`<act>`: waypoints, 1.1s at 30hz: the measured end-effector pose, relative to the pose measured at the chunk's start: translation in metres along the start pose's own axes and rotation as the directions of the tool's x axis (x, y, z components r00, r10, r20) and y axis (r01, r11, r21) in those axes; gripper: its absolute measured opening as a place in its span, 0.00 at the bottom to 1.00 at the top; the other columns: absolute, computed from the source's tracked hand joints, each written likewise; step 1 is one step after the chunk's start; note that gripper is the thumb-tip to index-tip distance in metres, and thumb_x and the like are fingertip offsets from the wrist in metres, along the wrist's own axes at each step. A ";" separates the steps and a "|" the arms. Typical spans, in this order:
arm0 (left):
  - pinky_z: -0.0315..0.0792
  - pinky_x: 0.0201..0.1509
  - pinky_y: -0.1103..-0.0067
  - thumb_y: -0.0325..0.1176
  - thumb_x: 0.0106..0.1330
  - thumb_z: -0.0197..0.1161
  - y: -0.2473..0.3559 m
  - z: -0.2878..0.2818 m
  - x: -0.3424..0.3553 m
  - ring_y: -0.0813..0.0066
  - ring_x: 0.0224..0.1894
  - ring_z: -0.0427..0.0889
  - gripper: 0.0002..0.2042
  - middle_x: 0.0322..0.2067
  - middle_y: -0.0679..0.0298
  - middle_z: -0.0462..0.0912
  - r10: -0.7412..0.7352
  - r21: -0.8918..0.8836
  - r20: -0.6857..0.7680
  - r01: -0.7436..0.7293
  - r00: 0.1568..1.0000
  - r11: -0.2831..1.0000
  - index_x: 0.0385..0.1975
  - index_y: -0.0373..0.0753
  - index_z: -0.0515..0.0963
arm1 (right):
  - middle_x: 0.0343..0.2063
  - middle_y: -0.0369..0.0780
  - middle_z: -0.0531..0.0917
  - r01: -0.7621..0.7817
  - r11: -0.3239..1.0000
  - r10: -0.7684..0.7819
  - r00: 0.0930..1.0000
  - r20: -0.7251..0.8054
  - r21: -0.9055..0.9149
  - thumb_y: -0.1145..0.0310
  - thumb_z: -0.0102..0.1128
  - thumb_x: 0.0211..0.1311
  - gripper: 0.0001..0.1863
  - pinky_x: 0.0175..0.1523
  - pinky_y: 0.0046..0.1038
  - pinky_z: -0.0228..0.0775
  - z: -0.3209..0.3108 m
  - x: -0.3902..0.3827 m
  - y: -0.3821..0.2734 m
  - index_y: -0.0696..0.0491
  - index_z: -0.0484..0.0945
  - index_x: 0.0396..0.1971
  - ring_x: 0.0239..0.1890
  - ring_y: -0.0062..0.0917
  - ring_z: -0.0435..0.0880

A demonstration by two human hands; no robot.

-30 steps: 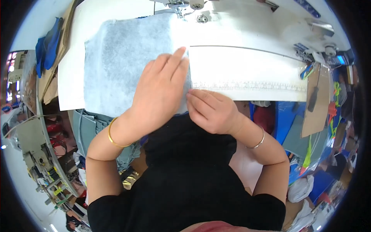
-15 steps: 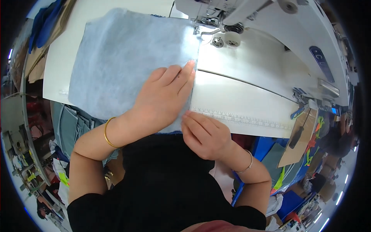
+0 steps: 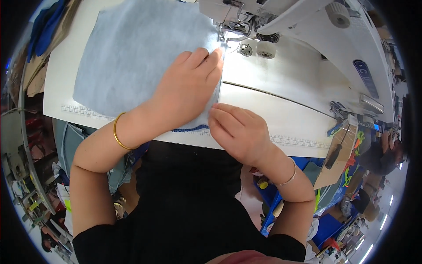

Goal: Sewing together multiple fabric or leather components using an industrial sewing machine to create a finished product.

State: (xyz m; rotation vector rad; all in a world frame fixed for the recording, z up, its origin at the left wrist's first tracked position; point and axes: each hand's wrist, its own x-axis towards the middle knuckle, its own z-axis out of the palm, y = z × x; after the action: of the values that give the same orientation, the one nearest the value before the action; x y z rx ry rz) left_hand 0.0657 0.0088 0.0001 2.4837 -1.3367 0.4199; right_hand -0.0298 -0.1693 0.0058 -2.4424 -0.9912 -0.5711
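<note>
A light grey-blue piece of fabric (image 3: pixel 127 57) with a dark blue edging along its near side lies on the white sewing table (image 3: pixel 272 114). Its right edge runs up to the lit presser foot (image 3: pixel 222 38) of a white sewing machine (image 3: pixel 316 33). My left hand (image 3: pixel 187 90) rests flat on the fabric, fingertips at the right edge just short of the foot; its thumb is hidden. Closer to me, my right hand (image 3: pixel 241 132) pinches the same edge near the fabric's near corner, between thumb and fingers.
A printed ruler strip (image 3: pixel 299 141) runs along the table's near edge. Right of the foot are a white roller (image 3: pixel 266 49) and a round metal disc (image 3: pixel 246 50). A dark-handled screwdriver (image 3: pixel 335 156) sits against cardboard at the right. Grey-green fabric pieces (image 3: pixel 72 145) hang at the left.
The fabric has slid away from me toward and past the presser foot. Both hands have moved forward with it, and its near edge now lies on the table.
</note>
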 end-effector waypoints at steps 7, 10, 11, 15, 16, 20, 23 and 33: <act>0.73 0.55 0.67 0.20 0.51 0.60 -0.013 0.005 0.010 0.55 0.55 0.76 0.26 0.55 0.53 0.77 -0.011 -0.004 -0.083 0.011 0.997 1.000 0.55 0.29 0.76 | 0.35 0.40 0.82 0.021 1.000 -0.021 1.000 -0.017 -0.018 0.74 0.66 0.47 0.07 0.42 0.28 0.83 0.002 0.011 0.019 0.56 0.79 0.28 0.43 0.31 0.84; 0.73 0.56 0.66 0.20 0.52 0.60 -0.016 0.008 0.013 0.54 0.56 0.76 0.25 0.54 0.52 0.77 0.003 -0.001 -0.091 -0.003 0.996 1.000 0.55 0.29 0.76 | 0.33 0.39 0.81 0.031 0.999 -0.031 0.999 -0.020 -0.034 0.74 0.66 0.47 0.07 0.39 0.28 0.82 0.006 0.013 0.029 0.55 0.78 0.27 0.40 0.30 0.83; 0.73 0.56 0.65 0.20 0.53 0.60 -0.018 0.007 0.014 0.54 0.56 0.76 0.25 0.54 0.52 0.77 0.017 0.005 -0.088 -0.017 0.996 1.000 0.55 0.30 0.76 | 0.32 0.38 0.80 0.029 0.999 -0.030 0.999 -0.029 -0.033 0.74 0.66 0.47 0.07 0.37 0.28 0.81 0.007 0.014 0.031 0.55 0.78 0.27 0.38 0.29 0.83; 0.73 0.56 0.65 0.21 0.54 0.61 -0.022 0.003 0.015 0.55 0.56 0.76 0.23 0.52 0.53 0.79 0.050 0.032 -0.086 -0.047 0.995 0.998 0.53 0.31 0.78 | 0.30 0.36 0.79 -0.021 0.999 0.021 1.000 -0.003 -0.039 0.74 0.65 0.47 0.06 0.33 0.29 0.79 0.009 0.018 0.038 0.54 0.77 0.26 0.35 0.27 0.81; 0.73 0.55 0.66 0.22 0.54 0.62 -0.023 0.000 0.015 0.56 0.55 0.77 0.21 0.51 0.54 0.79 0.063 0.022 -0.075 -0.062 0.995 0.998 0.50 0.32 0.79 | 0.29 0.36 0.78 -0.022 0.999 0.022 1.000 -0.001 -0.045 0.74 0.65 0.48 0.06 0.32 0.29 0.78 0.009 0.019 0.041 0.54 0.77 0.26 0.34 0.27 0.81; 0.74 0.51 0.68 0.23 0.52 0.64 -0.026 -0.008 0.011 0.58 0.48 0.79 0.15 0.46 0.57 0.82 0.085 -0.084 -0.048 -0.088 0.995 0.993 0.42 0.34 0.80 | 0.30 0.36 0.79 -0.024 0.997 0.024 1.000 0.000 -0.075 0.73 0.64 0.49 0.05 0.31 0.28 0.77 0.011 0.025 0.050 0.53 0.77 0.26 0.35 0.26 0.82; 0.76 0.47 0.68 0.22 0.48 0.66 -0.031 -0.004 0.005 0.58 0.43 0.80 0.15 0.43 0.57 0.82 0.118 -0.183 -0.121 -0.139 0.986 0.973 0.39 0.33 0.80 | 0.30 0.35 0.79 -0.002 0.995 -0.003 0.999 -0.044 -0.096 0.74 0.64 0.50 0.05 0.32 0.28 0.78 0.014 0.028 0.059 0.53 0.77 0.27 0.35 0.26 0.82; 0.77 0.43 0.68 0.23 0.55 0.73 -0.034 -0.013 0.007 0.56 0.40 0.81 0.11 0.41 0.55 0.84 0.170 -0.334 -0.128 -0.204 0.977 0.920 0.36 0.31 0.80 | 0.41 0.37 0.84 -0.091 0.982 0.081 0.994 -0.071 -0.164 0.71 0.65 0.54 0.10 0.46 0.29 0.81 0.009 0.005 0.061 0.54 0.81 0.37 0.46 0.29 0.85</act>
State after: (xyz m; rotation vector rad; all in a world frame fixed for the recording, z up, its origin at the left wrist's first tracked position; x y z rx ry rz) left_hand 0.0959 0.0266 0.0111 2.0344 -1.4722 0.3101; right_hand 0.0195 -0.2009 -0.0140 -2.5807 -0.8378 -0.7241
